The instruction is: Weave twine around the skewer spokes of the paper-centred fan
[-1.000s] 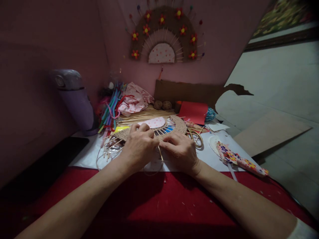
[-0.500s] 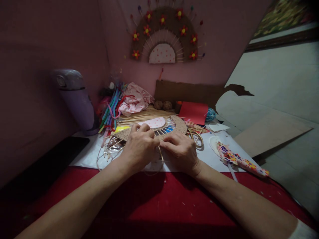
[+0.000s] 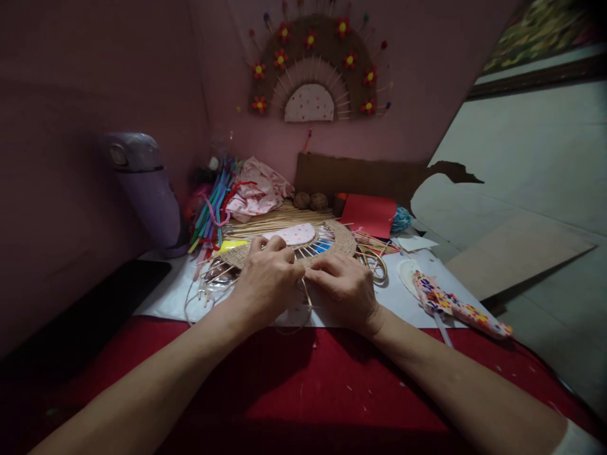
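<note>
A half-ring of tan twine (image 3: 345,239) woven over thin sticks lies in front of me, a pink-dotted half-round pad (image 3: 298,234) at its inner side. My left hand (image 3: 265,281) is closed on the near edge of the weave, fingers bent over it. Close beside it, my right hand (image 3: 345,287) pinches at the same edge; its fingertips nearly meet the left ones. One stick (image 3: 307,294) points toward me between the hands. The strand under the fingertips is too small to make out. A loose twine loop (image 3: 187,304) hangs at the left.
Gold-handled scissors (image 3: 378,266) lie right of the weave, near a flower-patterned glue gun (image 3: 455,304). At left stand a purple bottle (image 3: 149,199) and pipe cleaners (image 3: 215,205). Behind are dotted cloth (image 3: 260,189), red paper (image 3: 368,215) and cardboard (image 3: 351,175). A flowered half-ring (image 3: 310,57) hangs above.
</note>
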Motion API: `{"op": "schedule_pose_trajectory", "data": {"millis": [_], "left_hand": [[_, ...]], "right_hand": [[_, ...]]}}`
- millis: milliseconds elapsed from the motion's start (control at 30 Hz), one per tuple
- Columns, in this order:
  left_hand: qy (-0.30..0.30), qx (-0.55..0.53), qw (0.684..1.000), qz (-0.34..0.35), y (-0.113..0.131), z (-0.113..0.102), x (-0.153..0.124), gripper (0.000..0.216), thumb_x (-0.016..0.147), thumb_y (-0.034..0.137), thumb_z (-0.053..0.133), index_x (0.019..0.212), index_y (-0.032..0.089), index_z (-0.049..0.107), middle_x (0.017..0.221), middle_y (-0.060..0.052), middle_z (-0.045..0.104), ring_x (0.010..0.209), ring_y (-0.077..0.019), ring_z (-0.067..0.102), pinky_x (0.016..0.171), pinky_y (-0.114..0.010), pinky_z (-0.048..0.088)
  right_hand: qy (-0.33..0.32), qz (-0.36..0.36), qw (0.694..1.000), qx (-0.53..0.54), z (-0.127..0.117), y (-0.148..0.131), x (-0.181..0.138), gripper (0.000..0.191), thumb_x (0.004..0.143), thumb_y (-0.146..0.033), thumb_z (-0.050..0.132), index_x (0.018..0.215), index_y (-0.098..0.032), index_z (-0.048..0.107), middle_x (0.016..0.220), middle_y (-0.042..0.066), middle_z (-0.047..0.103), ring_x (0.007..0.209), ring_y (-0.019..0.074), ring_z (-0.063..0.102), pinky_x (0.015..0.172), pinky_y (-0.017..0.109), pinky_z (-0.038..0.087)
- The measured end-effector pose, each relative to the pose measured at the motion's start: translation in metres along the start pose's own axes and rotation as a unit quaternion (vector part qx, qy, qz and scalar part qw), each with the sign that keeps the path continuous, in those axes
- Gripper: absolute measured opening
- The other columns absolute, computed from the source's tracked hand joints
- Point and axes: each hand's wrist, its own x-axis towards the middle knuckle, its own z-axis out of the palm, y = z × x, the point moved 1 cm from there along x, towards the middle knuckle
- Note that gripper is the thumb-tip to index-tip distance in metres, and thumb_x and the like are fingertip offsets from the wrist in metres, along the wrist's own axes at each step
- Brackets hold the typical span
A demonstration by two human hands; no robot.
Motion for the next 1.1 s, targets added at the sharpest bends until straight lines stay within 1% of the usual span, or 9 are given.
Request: {"op": "schedule_pose_trajectory", "data": {"millis": [467, 667, 833, 1100], "left_hand": [[0.006, -0.004, 1.0, -0.001, 0.0009, -0.0016, 0.0, 0.013, 0.074, 0.021, 0.058, 0.063, 0.02, 0.064, 0.067, -0.004, 0.061, 0.081, -0.0232, 0.047, 0.075, -0.04, 0.029], [0.003, -0.003, 1.0, -0.009, 0.0034, -0.0027, 0.0001, 0.009, 0.074, 0.019, 0.058, 0.068, 0.019, 0.064, 0.069, -0.005, 0.063, 0.082, -0.0239, 0.048, 0.073, -0.04, 0.029], [-0.002, 0.001, 1.0, -0.007, 0.0032, -0.0019, -0.0002, 0.012, 0.076, 0.02, 0.057, 0.066, 0.019, 0.064, 0.069, -0.004, 0.062, 0.082, -0.0237, 0.048, 0.074, -0.04, 0.029], [0.002, -0.004, 1.0, -0.008, 0.0033, -0.0014, -0.0004, 0.009, 0.075, 0.019, 0.057, 0.068, 0.02, 0.064, 0.069, -0.004, 0.063, 0.081, -0.0236, 0.048, 0.074, -0.039, 0.029]], "right_hand": [[0.001, 0.004, 1.0, 0.007, -0.0005, -0.0007, 0.0, 0.02, 0.085, -0.025, 0.051, 0.077, -0.022, 0.069, 0.074, 0.002, 0.064, 0.074, 0.013, 0.054, 0.066, 0.027, 0.04], [-0.001, 0.009, 1.0, 0.012, -0.0005, -0.0008, -0.0005, 0.018, 0.084, -0.026, 0.052, 0.078, -0.021, 0.069, 0.077, 0.003, 0.064, 0.076, 0.014, 0.055, 0.068, 0.028, 0.041], [0.0, 0.011, 1.0, 0.012, -0.0002, -0.0012, -0.0004, 0.019, 0.084, -0.026, 0.052, 0.077, -0.021, 0.068, 0.076, 0.003, 0.064, 0.075, 0.0136, 0.055, 0.067, 0.027, 0.04], [-0.007, 0.01, 1.0, 0.012, -0.0009, -0.001, -0.0008, 0.018, 0.084, -0.025, 0.052, 0.077, -0.021, 0.068, 0.076, 0.003, 0.064, 0.076, 0.0139, 0.054, 0.067, 0.028, 0.04]]}}
